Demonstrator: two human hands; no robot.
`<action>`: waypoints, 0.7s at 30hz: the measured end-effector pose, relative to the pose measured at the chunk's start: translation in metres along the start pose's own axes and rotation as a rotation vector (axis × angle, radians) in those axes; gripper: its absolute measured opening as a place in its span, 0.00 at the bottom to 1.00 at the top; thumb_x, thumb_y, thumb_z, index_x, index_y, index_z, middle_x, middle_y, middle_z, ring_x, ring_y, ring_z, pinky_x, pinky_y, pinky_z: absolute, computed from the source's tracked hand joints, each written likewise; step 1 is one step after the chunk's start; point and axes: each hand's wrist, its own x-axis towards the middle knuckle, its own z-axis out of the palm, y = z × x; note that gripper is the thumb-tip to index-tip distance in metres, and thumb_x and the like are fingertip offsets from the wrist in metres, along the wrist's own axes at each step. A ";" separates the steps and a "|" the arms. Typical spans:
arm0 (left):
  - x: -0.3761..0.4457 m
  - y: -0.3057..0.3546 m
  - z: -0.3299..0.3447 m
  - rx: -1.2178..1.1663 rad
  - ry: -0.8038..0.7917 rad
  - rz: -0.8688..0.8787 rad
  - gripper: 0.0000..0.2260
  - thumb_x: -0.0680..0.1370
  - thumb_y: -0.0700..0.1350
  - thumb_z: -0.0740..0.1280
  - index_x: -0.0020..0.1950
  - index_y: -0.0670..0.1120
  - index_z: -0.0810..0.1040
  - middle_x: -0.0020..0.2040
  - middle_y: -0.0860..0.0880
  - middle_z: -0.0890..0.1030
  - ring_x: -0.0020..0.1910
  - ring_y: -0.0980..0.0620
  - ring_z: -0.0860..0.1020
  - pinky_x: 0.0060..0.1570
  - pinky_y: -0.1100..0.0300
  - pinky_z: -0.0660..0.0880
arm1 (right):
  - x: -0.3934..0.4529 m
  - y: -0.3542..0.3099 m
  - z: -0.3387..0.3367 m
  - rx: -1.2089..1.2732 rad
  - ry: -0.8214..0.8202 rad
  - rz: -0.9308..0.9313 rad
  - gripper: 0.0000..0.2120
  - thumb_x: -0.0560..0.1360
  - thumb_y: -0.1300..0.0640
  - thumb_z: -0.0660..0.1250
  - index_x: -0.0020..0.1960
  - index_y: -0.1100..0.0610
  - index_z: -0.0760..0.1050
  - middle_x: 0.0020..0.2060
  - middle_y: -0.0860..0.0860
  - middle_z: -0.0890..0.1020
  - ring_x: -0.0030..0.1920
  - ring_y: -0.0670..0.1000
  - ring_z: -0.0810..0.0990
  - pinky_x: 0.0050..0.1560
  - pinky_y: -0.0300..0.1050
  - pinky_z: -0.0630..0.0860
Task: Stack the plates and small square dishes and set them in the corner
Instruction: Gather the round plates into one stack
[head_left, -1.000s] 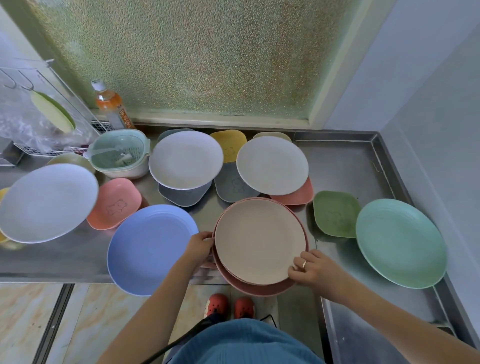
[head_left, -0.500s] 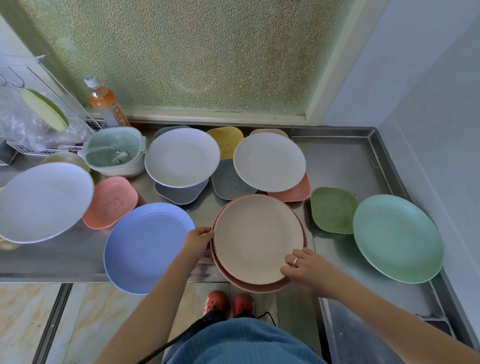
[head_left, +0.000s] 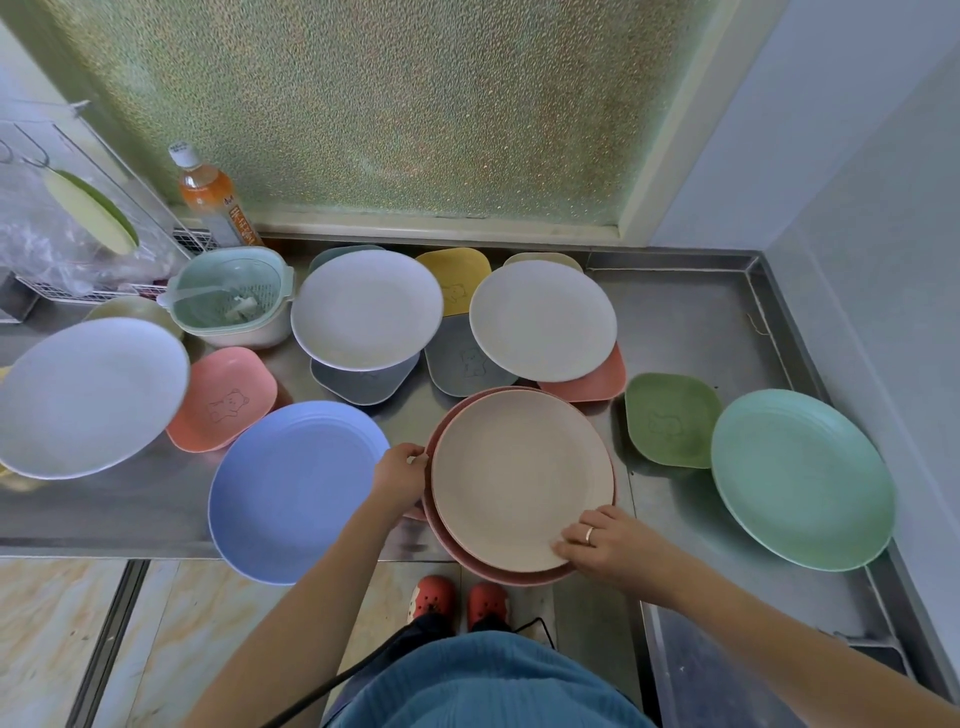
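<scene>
While the bench (head_left: 691, 322) keeps bare room toward its back right corner, the beige plate (head_left: 519, 478) on the pink plate (head_left: 451, 540) overhangs the front edge and could tip off, as the left hand (head_left: 397, 475) and right hand (head_left: 605, 543) grip opposite rims.

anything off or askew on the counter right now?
Yes. The blue plate and the beige-on-pink stack held by left hand and right hand overhang the counter front edge. Two white plates sit tilted on square dishes.
</scene>
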 end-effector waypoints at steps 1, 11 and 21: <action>0.001 0.000 -0.001 0.005 -0.005 -0.010 0.10 0.80 0.43 0.57 0.45 0.48 0.77 0.47 0.45 0.79 0.49 0.42 0.78 0.53 0.50 0.78 | 0.000 0.001 -0.002 0.006 0.007 -0.008 0.16 0.65 0.52 0.75 0.53 0.48 0.79 0.45 0.44 0.83 0.44 0.45 0.82 0.44 0.41 0.80; 0.009 0.001 -0.004 0.128 -0.021 0.000 0.14 0.80 0.46 0.55 0.62 0.46 0.75 0.57 0.44 0.79 0.48 0.46 0.73 0.49 0.56 0.71 | 0.005 -0.003 -0.003 0.008 0.032 -0.014 0.18 0.65 0.50 0.75 0.55 0.48 0.80 0.48 0.43 0.83 0.47 0.45 0.81 0.45 0.40 0.79; 0.006 -0.001 -0.003 0.122 0.007 0.022 0.14 0.80 0.45 0.55 0.61 0.44 0.75 0.55 0.42 0.80 0.50 0.43 0.77 0.54 0.50 0.77 | 0.009 -0.008 0.003 0.024 0.056 0.069 0.17 0.77 0.48 0.53 0.54 0.47 0.79 0.50 0.43 0.83 0.46 0.45 0.81 0.45 0.42 0.78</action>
